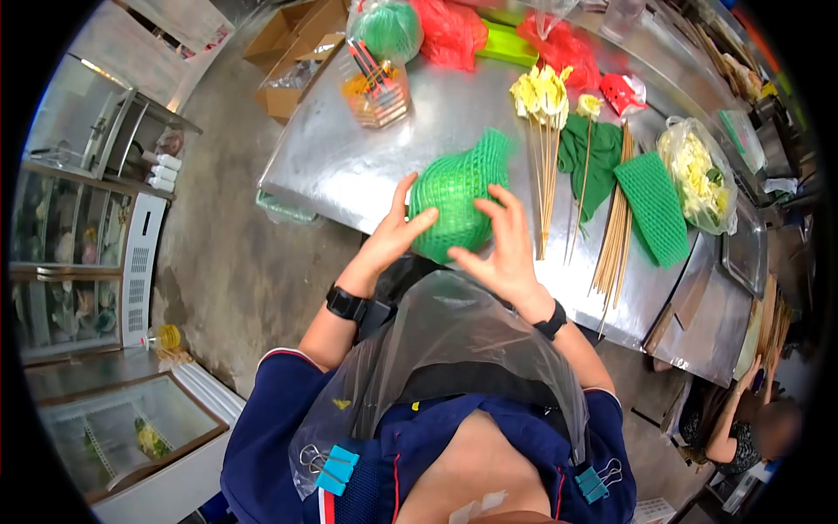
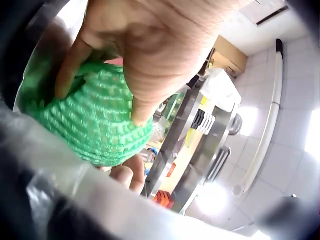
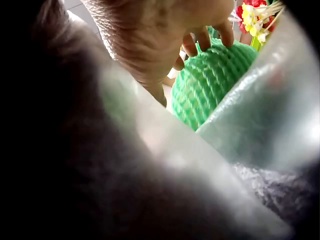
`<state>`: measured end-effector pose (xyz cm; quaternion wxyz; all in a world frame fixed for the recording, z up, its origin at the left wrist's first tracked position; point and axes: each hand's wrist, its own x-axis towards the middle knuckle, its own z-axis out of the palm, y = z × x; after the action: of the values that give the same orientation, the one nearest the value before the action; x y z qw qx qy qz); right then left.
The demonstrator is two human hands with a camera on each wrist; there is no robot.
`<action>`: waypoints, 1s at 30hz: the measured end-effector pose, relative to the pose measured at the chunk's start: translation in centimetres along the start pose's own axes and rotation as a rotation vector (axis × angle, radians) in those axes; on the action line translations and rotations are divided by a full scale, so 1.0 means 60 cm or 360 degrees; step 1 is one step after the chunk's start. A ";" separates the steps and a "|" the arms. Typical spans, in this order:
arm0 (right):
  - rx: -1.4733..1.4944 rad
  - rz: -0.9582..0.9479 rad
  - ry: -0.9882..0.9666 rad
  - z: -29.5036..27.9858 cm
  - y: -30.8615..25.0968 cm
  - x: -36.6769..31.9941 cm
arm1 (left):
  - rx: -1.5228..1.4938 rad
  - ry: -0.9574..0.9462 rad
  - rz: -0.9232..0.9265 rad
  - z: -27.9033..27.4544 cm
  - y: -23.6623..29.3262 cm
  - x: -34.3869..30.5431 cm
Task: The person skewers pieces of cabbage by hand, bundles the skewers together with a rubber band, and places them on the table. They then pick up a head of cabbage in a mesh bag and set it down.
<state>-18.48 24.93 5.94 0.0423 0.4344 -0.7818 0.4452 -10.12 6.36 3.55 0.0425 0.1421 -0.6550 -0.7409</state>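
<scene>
A rounded bundle in green foam netting [image 1: 454, 196] is at the table's near edge, its loose netting end pointing up and right. The left hand [image 1: 390, 236] holds its left side, thumb on the netting; in the left wrist view the hand [image 2: 160, 50] spans the green netting [image 2: 100, 115] with thumb and fingers on it. On the bundle's right side is the right hand [image 1: 506, 253], fingers spread and slightly bent, fingertips at the netting. The right wrist view shows the right hand [image 3: 165, 35] with fingertips on top of the net [image 3: 212, 80]. What the netting encloses is hidden.
On the metal table [image 1: 323, 166] stand a basket of tools [image 1: 377, 96], yellow flowers on sticks [image 1: 541, 96], green cloth [image 1: 587, 162], loose sticks [image 1: 615, 236], a flat green net sleeve [image 1: 655, 210] and bagged flowers [image 1: 698, 175]. Another person [image 1: 742, 428] is at lower right.
</scene>
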 end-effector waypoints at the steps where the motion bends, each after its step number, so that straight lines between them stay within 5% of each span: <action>1: 0.0014 -0.0024 -0.0072 0.002 0.000 0.001 | 0.0318 -0.0007 0.0112 -0.002 -0.004 0.001; 2: -0.0066 -0.0011 -0.0082 0.002 -0.003 0.001 | 0.0640 -0.0068 0.0275 -0.009 -0.019 0.003; 4: -0.0224 0.0027 -0.0100 0.001 -0.008 -0.001 | -0.0042 -0.0292 -0.0248 0.013 0.028 -0.018; 6: -0.0256 0.0080 -0.0175 0.004 0.005 -0.001 | -0.0023 -0.0309 0.0034 0.030 0.026 -0.020; 8: -0.0232 0.0095 -0.0212 0.008 0.015 -0.004 | 0.0471 -0.0167 0.0329 0.031 0.010 -0.005; 12: -0.0009 0.0146 -0.0096 -0.013 0.011 0.011 | 0.1260 0.0114 0.0404 0.032 0.036 0.001; 14: 0.0125 0.0118 -0.0005 -0.018 0.032 0.018 | 0.1315 0.0047 0.0600 0.035 0.037 0.005; 22: 0.1776 0.1056 0.0130 0.017 0.069 0.029 | 0.1208 0.0320 0.0876 0.047 0.041 0.018; 26: 0.1916 0.1286 -0.0298 -0.012 0.053 0.042 | 0.1094 0.0496 0.0985 0.043 0.032 0.027; 30: 0.1929 0.1206 -0.0430 -0.014 0.051 0.049 | 0.1089 0.0560 0.0751 0.037 0.043 0.032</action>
<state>-22.76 24.38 5.74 -0.4598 0.1321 -0.4931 0.7267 -12.88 7.66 6.04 0.2717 0.1186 -0.8596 -0.4162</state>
